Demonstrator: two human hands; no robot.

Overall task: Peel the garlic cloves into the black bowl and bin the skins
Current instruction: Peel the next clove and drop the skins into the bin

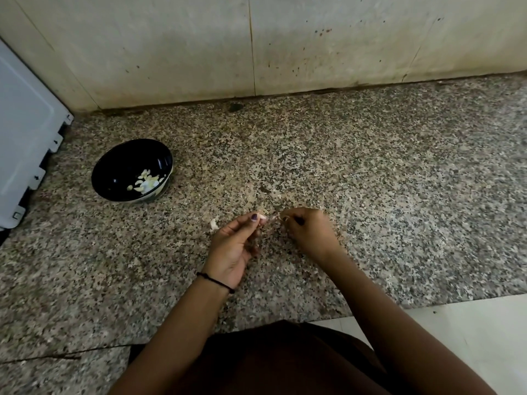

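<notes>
My left hand (232, 243) pinches a small garlic clove (263, 218) between thumb and fingertips just above the speckled granite counter (370, 181). Close to its right, my right hand (306, 230) has its fingers curled and pinches a thin strip of skin (281, 216) that stretches from the clove. Another clove (214, 223) lies on the counter just left of my left hand. The black bowl (114, 172) stands further back on the left, with several peeled cloves (147, 181) inside it.
A white appliance (25, 132) stands against the left edge, near the bowl. A stained tiled wall (256, 47) closes off the back of the counter. The counter's front edge drops to a pale floor (470, 337) at lower right.
</notes>
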